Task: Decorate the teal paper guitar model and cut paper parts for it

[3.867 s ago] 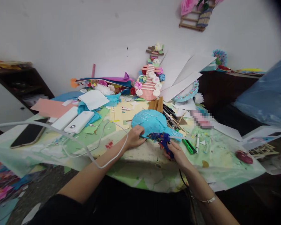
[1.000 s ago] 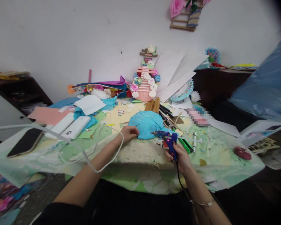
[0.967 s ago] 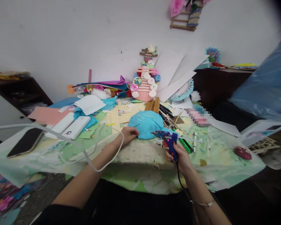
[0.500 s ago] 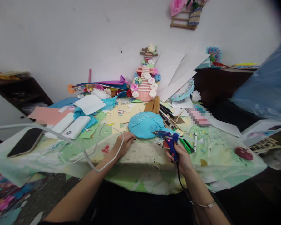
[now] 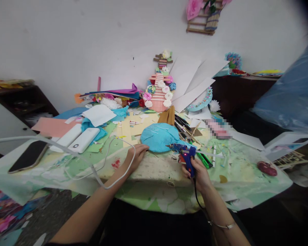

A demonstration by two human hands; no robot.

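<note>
A blue hot glue gun with a small red light is in my right hand, fingers wrapped round its handle. Its nozzle points left, over the edge of a round, light-blue paper-covered piece with thin whitish strands across its top. A black cord runs down from the handle along my right wrist. My left hand lies on the table just left of the blue piece, its fingers stretched toward the near-left rim. Whether the fingertips touch that rim I cannot tell.
A white cable loops over my left forearm. A phone and white power banks lie at left. Pens and a green cutter lie right of the blue piece. Behind stands a pink guitar-shaped craft with paper flowers.
Both hands, the glue gun and the blue piece hold nearly the same places. The whole view has shifted very slightly.
</note>
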